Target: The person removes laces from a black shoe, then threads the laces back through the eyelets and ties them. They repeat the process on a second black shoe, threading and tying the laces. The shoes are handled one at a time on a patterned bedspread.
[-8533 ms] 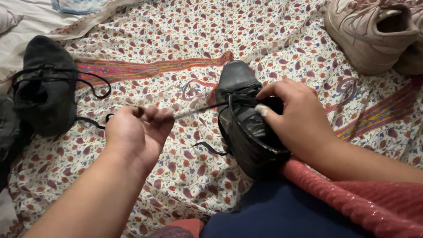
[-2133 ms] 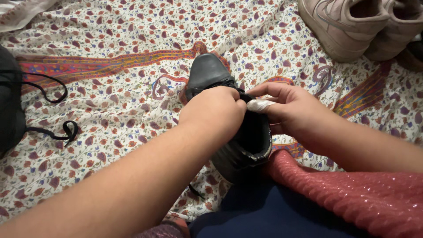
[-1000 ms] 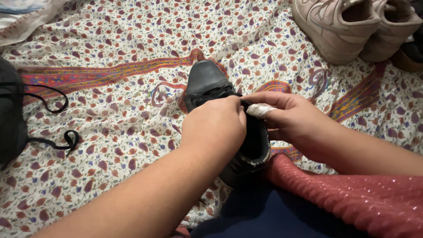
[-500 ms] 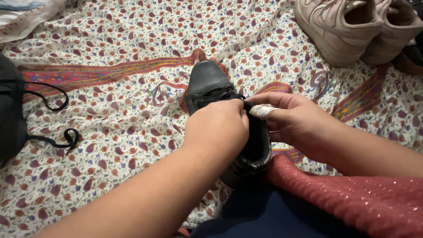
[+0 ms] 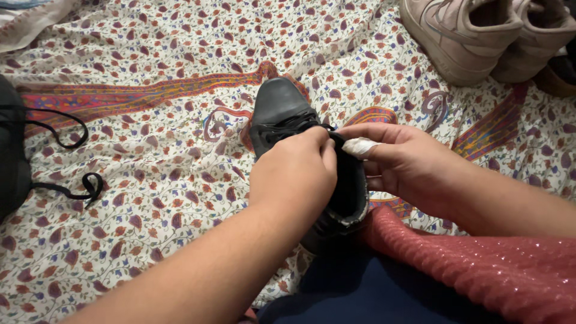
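A black lace-up shoe lies toe away from me on a flower-patterned sheet, its heel against my lap. My left hand rests over the shoe's laced middle, fingertips pinched on the black lace near the tongue. My right hand grips the shoe's right side at the collar, thumb on top; a pale bandage wraps one fingertip. The lace itself is mostly hidden under my fingers.
A second black shoe with loose black laces lies at the left edge. Two beige sneakers stand at the top right. A red knitted cloth and dark blue fabric cover my lap.
My left hand moved from pulling a lace out to the left to sitting over the shoe's lacing. In the last second both hands stay nearly still on the shoe.
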